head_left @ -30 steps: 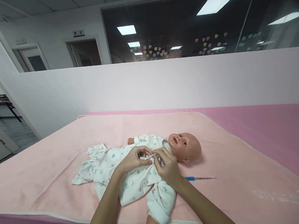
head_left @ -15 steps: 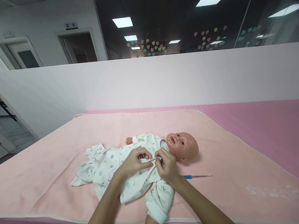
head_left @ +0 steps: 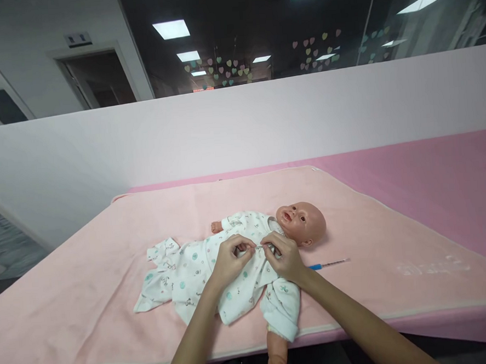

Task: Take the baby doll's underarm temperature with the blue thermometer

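Note:
A baby doll (head_left: pixel 305 222) lies on its back on a pink blanket, its head to the right. It wears a white printed baby romper (head_left: pixel 193 270) whose legs lie flat at the left. Over the doll's chest, my left hand (head_left: pixel 233 259) pinches the romper's front edge between thumb and fingers. My right hand (head_left: pixel 284 253) pinches the same edge close beside it, near the neckline. The fingertips almost meet, and any fastener between them is too small to make out. One doll arm hangs past the near edge of the bed.
A thin tool with a blue handle (head_left: pixel 316 267) lies beside my right wrist. The pink blanket (head_left: pixel 95 257) covers a bed with a darker pink surface (head_left: pixel 423 165). Behind it stands a white partition (head_left: pixel 239 127) below a dark window.
My hands have drawn closer together along the romper's edge, with the fingertips nearly meeting. The camera view has tilted and shifted, while the doll stays lying in place.

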Motion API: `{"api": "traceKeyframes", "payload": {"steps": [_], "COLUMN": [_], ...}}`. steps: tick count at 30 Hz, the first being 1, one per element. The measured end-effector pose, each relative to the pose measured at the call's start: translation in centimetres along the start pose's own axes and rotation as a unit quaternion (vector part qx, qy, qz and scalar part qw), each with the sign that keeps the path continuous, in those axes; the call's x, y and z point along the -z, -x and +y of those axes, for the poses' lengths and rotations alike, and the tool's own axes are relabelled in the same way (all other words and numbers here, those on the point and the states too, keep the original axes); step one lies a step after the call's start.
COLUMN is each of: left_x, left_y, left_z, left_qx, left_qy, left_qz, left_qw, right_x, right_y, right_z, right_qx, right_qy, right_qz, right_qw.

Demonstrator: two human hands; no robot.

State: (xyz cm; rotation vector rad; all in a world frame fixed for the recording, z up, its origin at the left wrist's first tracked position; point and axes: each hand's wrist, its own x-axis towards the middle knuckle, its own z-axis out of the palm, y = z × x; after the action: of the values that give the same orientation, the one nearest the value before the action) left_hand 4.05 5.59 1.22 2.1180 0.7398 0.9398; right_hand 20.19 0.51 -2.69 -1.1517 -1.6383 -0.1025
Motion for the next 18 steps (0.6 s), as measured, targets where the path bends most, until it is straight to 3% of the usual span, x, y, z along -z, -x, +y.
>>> {"api": "traceKeyframes", "payload": {"steps": [8, 15, 18], "left_x": [-0.6, -2.5, -3.2], "left_y": [0.8, 2.2, 2.5], "left_z": [0.6, 0.6, 0.6], "left_qx": [-0.094, -0.218, -0.230], "left_qy": [-0.127, -0.281, -0.314], "left_qz": [0.034, 0.129, 0.164], "left_qw": [0.987, 0.926, 0.907], "right_x": [0.1, 0.4, 0.4], "right_y": [0.1, 0.2, 0.3], "right_z": [-0.3, -0.4, -0.3], "right_qx": [0.013, 0.059, 0.060], "right_qy": [0.001, -0.069, -0.067], "right_qz": [0.012, 0.019, 0.010], "right_qw": [1.000, 0.996, 0.996]}}
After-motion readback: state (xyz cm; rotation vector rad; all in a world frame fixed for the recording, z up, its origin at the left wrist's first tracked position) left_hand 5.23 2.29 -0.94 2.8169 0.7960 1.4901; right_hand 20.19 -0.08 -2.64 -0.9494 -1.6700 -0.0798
